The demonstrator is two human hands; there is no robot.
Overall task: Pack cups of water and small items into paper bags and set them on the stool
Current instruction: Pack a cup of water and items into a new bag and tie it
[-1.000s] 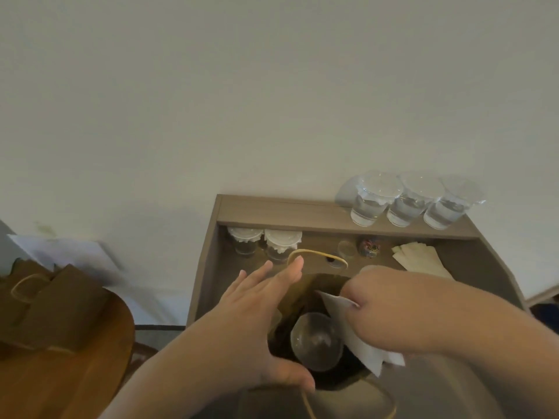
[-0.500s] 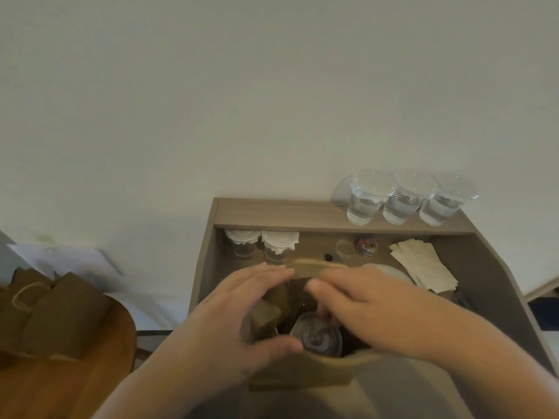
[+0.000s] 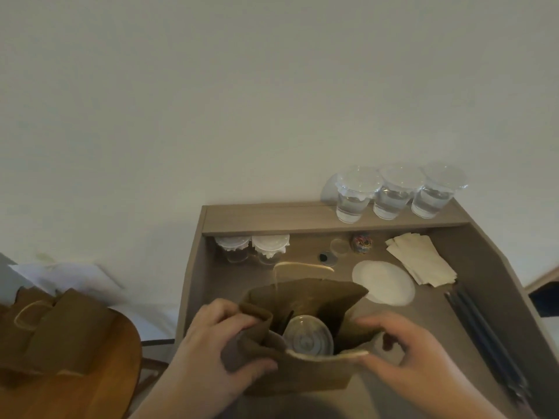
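Nearest, at 6 o'clock in the view: brown paper bag (image 3: pixel 302 375) standing open on the desk (image 3: pixel 447 328). Grips its crumpled left rim with the left hand (image 3: pixel 217 337), fingers curled round the paper; pinches the right rim with the right hand (image 3: pixel 405 346), thumb and fingers closed on the edge. Inside the bag, between both hands: lidded cup (image 3: pixel 308 335), seen from above. Beyond, toward 1 o'clock: white disc (image 3: pixel 384 282), then napkins (image 3: pixel 420 261). At 3 o'clock, dark sticks (image 3: pixel 484 337). At 9 o'clock, more bags (image 3: pixel 60 328) on the wooden stool (image 3: pixel 90 391). Farthest, at 1 o'clock on the shelf (image 3: pixel 272 219): three cups of water (image 3: pixel 390 195) in a row.
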